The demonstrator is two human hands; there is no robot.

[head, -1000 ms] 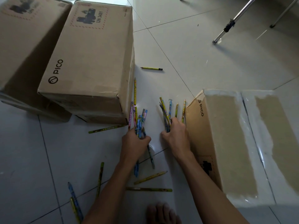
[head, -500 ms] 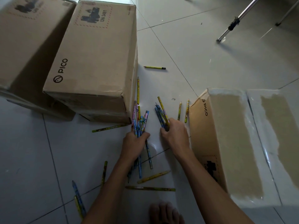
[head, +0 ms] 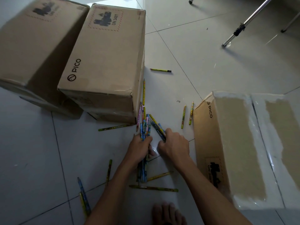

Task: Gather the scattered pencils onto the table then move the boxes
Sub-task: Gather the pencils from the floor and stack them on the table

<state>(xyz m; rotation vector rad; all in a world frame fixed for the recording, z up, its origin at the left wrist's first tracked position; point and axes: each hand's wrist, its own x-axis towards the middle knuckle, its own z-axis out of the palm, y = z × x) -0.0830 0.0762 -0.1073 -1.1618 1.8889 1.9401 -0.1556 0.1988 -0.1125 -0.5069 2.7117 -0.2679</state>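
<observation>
At lower centre, the left hand (head: 140,149) clamps a bundle of blue and pink pencils (head: 145,127) above the tiled floor (head: 194,54) while the right hand (head: 174,146) pinches several more pencils (head: 158,127); an overfull grip may let pencils slip and scatter.

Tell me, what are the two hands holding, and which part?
The left hand grips a bundle of pencils around its middle. The right hand pinches a few pencils near their lower ends.

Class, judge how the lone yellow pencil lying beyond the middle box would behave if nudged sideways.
The yellow pencil is slim, so likely light and stiff. On the smooth tiled floor it would probably roll or skid easily.
</observation>
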